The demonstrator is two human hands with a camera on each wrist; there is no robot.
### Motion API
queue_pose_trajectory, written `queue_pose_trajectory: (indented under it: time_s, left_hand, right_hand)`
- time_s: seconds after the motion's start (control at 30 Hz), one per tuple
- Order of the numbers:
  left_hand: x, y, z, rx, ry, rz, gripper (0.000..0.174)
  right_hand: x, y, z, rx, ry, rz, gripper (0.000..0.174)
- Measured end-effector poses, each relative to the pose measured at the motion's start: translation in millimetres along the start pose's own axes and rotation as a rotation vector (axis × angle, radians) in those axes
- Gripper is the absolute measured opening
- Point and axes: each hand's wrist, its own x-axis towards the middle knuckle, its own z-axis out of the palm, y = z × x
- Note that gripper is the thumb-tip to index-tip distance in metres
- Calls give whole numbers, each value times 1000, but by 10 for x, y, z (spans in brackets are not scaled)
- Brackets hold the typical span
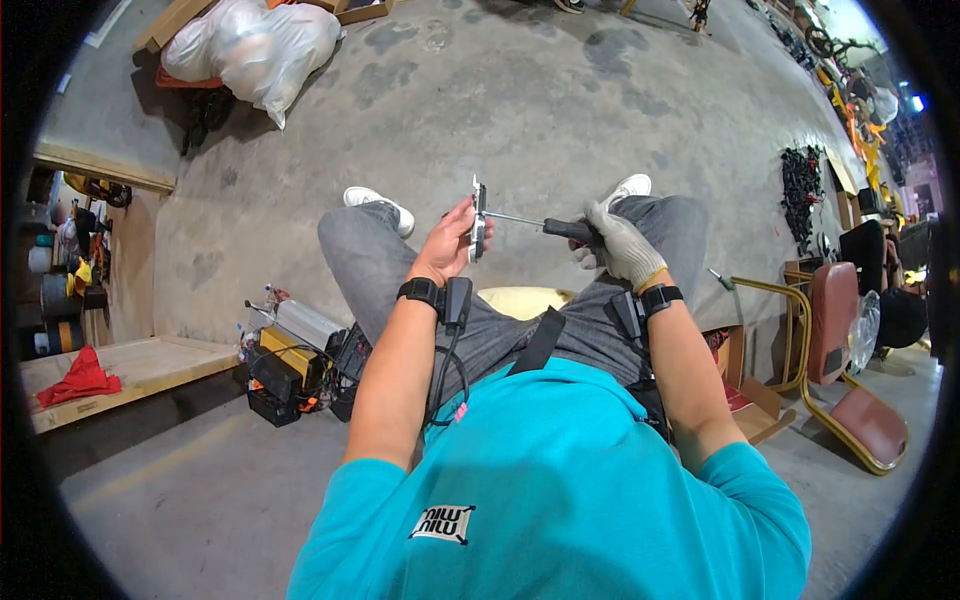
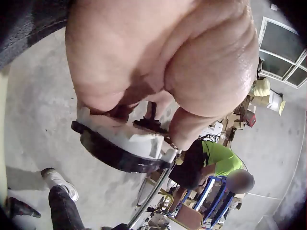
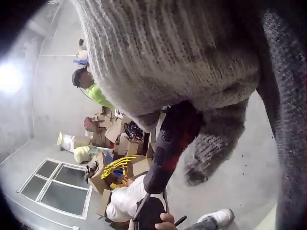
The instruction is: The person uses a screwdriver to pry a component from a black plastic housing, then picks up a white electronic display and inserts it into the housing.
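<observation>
The bare left hand (image 1: 447, 243) grips a small black and white part (image 1: 478, 220), held upright above the lap; the left wrist view shows its curved black edge (image 2: 115, 153). In the gloved right hand (image 1: 628, 247) is a screwdriver with a black handle (image 1: 568, 231), which looks black and red in the right wrist view (image 3: 168, 143). The screwdriver's metal shaft (image 1: 515, 219) points left and its end meets the part. Where exactly the tip sits is hidden.
White plastic bags (image 1: 250, 50) lie at the upper left. Tools and a yellow box (image 1: 285, 355) stand left of the seated person, near a wooden ledge (image 1: 150, 375). A chair with brown pads (image 1: 833, 315) is at the right. Another person in a bright green top (image 2: 223, 160) is in the background.
</observation>
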Motion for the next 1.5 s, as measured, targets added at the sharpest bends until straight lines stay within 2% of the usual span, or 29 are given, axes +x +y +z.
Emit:
queue_pose_trajectory:
  time_s: [0.03, 0.07, 0.13, 0.2, 0.3, 0.37, 0.4, 0.47, 0.5, 0.67, 0.73, 0.77, 0.8, 0.87, 0.9, 1.0, 1.07, 1.13, 1.2, 1.3, 1.43, 1.5]
  left_hand:
    - [2, -1, -15, -11, -22, 1, 58]
    - [5, -11, -25, -11, -21, -2, 58]
    - [-13, 8, 19, -1, 16, 3, 52]
    - [-23, 8, 55, 15, 27, -4, 52]
    - [-25, 3, 52, 27, 31, -6, 54]
    - [-11, -3, 22, 22, 21, -5, 55]
    - [-10, -3, 11, 7, 19, 0, 55]
    - [-5, -8, -4, -7, 16, 4, 55]
    - [-9, -3, 4, -14, 9, 10, 55]
    - [-31, -7, 50, 6, 21, 4, 54]
    - [-21, -5, 44, 39, 12, 3, 55]
    - [-17, 1, 34, 41, 12, 2, 55]
    - [-17, 9, 22, 13, -10, 8, 55]
    - [-12, 3, 10, -15, -33, 12, 56]
    - [-22, -2, 26, -4, -11, 16, 56]
    - [-21, 1, 46, 8, 8, 11, 56]
    - [-19, -11, 32, 12, 6, 3, 56]
    - [-29, -5, 46, 7, 6, 12, 56]
    - [-29, 13, 48, -5, -5, 13, 56]
    - [-47, 8, 73, -4, 10, 16, 54]
    - [-33, 12, 74, -15, 13, 10, 52]
    - [-23, 11, 58, -14, 8, 13, 53]
  right_hand:
    - [26, 28, -35, -82, -51, 91, 30]
    - [38, 73, -64, -81, -50, 93, 30]
    - [-14, 61, 52, 58, 53, -229, 33]
    - [-36, 29, 100, 59, 80, -304, 34]
    - [-50, 11, 87, 149, 109, -262, 34]
    - [70, 108, -127, -6, -47, 52, 33]
    - [60, 95, -98, -3, -47, 53, 33]
    - [40, 66, -32, 35, 40, -91, 31]
    - [1, 67, 32, 73, 52, -222, 29]
    - [-22, 36, 86, 113, 86, -322, 32]
    - [11, 63, 68, 20, 115, 11, 34]
    - [50, 85, -24, -107, 49, 61, 34]
    - [54, 86, -20, -104, 49, 60, 34]
    - [54, 87, -11, -73, 91, -132, 35]
    - [37, 79, 15, 70, 48, -210, 30]
    - [-34, 10, 94, 179, 102, -297, 29]
    - [-66, -16, 144, 190, 150, -252, 31]
    - [14, 42, -31, -60, 12, 50, 33]
    - [52, 101, -101, -84, -32, 33, 31]
    - [24, 85, 43, 82, 118, -277, 32]
    - [-25, 22, 52, 77, 83, -285, 32]
    - [30, 39, -36, 22, -23, 13, 33]
